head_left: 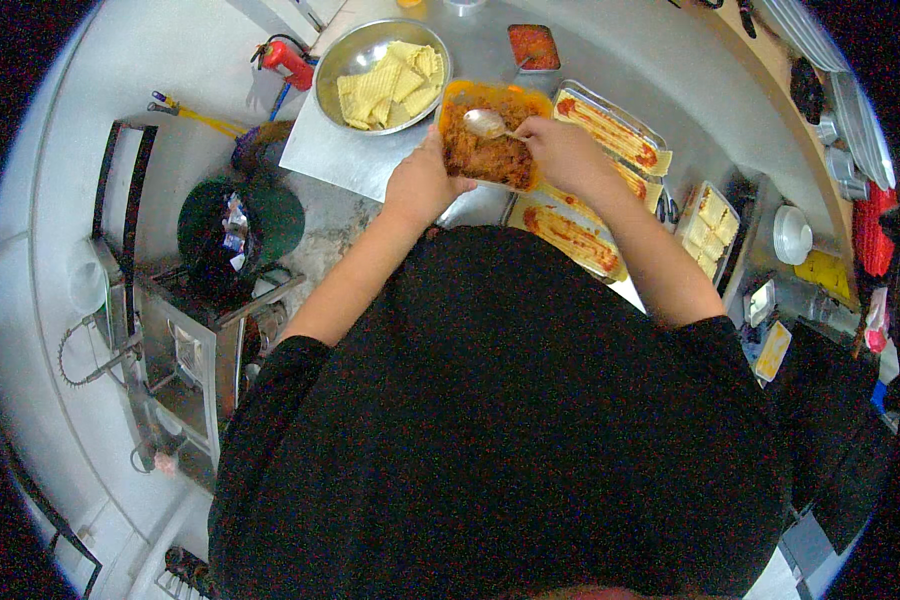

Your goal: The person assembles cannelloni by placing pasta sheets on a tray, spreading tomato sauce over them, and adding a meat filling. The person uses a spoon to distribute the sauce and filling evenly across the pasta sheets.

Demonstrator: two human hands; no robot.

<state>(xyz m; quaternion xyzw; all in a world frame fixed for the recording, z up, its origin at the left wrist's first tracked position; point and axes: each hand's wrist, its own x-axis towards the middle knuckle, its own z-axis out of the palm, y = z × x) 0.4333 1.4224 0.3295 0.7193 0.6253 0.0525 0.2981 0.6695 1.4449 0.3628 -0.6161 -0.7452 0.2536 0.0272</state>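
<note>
A rectangular plastic container point(448, 97) full of orange-brown meat sauce point(498, 160) is gripped along its left side by my left hand point(422, 180). Between the fingers of my right hand point(560, 152) is a metal spoon point(485, 123), its bowl over the sauce. To the right, metal trays hold pale yellow pasta sheets streaked with red sauce: one tray point(615, 128) lies farther back and another point(570, 238) nearer me. My right forearm hides part of the trays. Wavy lasagna sheets point(390, 85) fill a large steel bowl point(332, 62) at the back left.
A tub of red sauce point(534, 46) sits at the back of the steel table point(320, 155). A tray of filled pasta portions point(708, 230) stands at right. Left, below the table, are a dark green bin point(285, 215) and a red fire extinguisher point(288, 64).
</note>
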